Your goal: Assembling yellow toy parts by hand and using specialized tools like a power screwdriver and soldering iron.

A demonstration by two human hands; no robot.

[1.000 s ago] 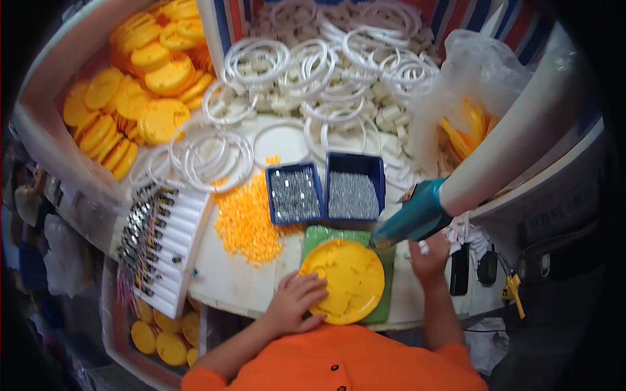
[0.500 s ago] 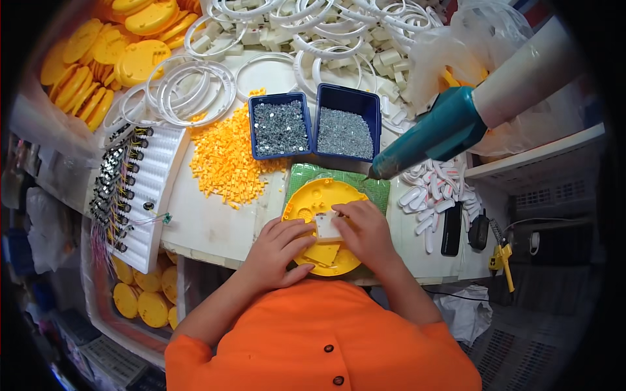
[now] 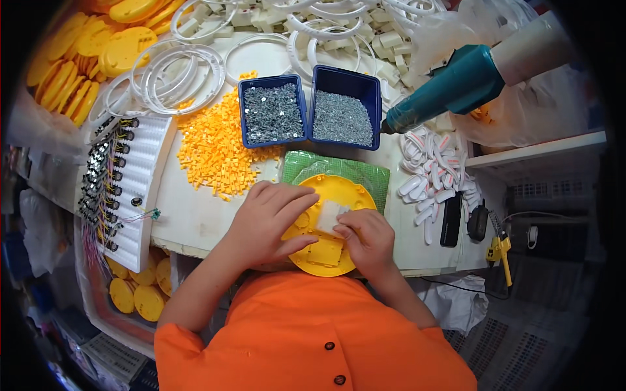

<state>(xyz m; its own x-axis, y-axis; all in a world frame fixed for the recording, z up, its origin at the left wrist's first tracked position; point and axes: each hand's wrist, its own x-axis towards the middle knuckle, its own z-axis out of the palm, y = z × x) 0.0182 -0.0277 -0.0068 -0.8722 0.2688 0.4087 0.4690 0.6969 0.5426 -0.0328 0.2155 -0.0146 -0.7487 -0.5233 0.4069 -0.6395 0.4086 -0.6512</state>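
A round yellow plastic housing [image 3: 367,193] lies at the table's near edge, partly on a green woven mat [image 3: 306,164]. A white plastic block [image 3: 328,214] sits tilted within the housing, above a raised yellow rectangular part [image 3: 325,254]. My right hand [image 3: 373,242] reaches in from the right, its thumb and forefinger pinched on the block's right side. Whether a small piece is also between those fingertips is hidden. My left hand [image 3: 264,218] hovers at the housing's left rim, fingers stretched and thumb apart, with nothing in it.
Two blue bins [image 3: 272,111] of small metal parts stand beyond the mat, beside loose yellow pieces [image 3: 218,153]. A teal powered screwdriver [image 3: 443,88] hangs at right. White clips [image 3: 427,173] and a black phone-like slab [image 3: 450,220] lie right; a foam tray [image 3: 140,189] of wired parts, left.
My left hand has lifted off the block's side and spread its fingers. The white block has shifted away from me and tilted, with my right finger and thumb closing on its side.
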